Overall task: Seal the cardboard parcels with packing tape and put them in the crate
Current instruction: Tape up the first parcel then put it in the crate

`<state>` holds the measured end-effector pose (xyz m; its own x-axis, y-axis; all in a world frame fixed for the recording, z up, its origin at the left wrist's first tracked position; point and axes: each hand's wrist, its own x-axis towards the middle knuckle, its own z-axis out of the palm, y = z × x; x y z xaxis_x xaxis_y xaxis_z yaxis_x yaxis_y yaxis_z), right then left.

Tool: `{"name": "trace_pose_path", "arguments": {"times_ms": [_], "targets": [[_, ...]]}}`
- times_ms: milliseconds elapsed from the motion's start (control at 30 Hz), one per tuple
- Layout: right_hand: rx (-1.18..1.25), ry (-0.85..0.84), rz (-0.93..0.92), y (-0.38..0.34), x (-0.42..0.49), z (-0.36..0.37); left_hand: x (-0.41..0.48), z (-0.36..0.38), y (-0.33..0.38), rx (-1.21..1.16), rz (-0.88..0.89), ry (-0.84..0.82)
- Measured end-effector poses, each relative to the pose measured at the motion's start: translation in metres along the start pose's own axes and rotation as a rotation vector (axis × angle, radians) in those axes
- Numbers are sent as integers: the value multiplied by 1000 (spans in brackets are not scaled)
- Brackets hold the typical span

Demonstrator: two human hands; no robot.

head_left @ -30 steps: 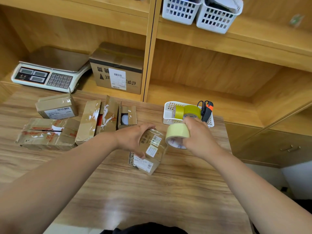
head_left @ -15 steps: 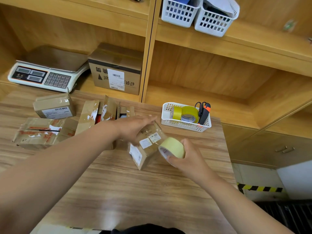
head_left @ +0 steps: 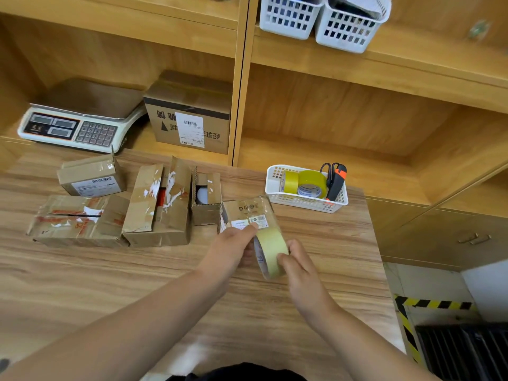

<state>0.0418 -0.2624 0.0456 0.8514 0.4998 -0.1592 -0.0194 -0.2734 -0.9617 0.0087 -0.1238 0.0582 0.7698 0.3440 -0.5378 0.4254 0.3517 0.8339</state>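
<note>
A small cardboard parcel with white labels stands on the wooden table, just right of the other boxes. A roll of yellowish packing tape sits upright in front of it. My right hand grips the roll from the near side. My left hand pinches at the roll's left edge, fingertips touching the parcel's front. Several other parcels lie to the left: an open small box, a torn open box, a flat worn one and a labelled one.
A white basket holds tape rolls, scissors and an orange cutter at the table's back right. A scale and a larger box sit on the shelf behind. Black slats of something show on the floor to the right.
The parcel has been set upright on the table and my left hand has left its top. Both hands moved nearer to me and now meet on the tape roll.
</note>
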Motion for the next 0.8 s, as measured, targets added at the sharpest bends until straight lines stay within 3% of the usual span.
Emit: {"name": "trace_pose_path", "arguments": {"times_ms": [333, 467, 600, 700, 800], "targets": [[47, -78, -1, 20, 8, -4, 7, 17, -9, -136, -128, 80], [-251, 43, -111, 16, 55, -30, 9, 18, -8, -154, -142, 104], [-654, -222, -94, 7, 110, -36, 6, 17, -9, -127, -150, 145], [-746, -419, -39, 11, 130, -34, 7, 11, -6, -104, -169, 101], [-774, -433, 19, 21, 129, -34, 12, 1, -1, -46, -197, 35]]}}
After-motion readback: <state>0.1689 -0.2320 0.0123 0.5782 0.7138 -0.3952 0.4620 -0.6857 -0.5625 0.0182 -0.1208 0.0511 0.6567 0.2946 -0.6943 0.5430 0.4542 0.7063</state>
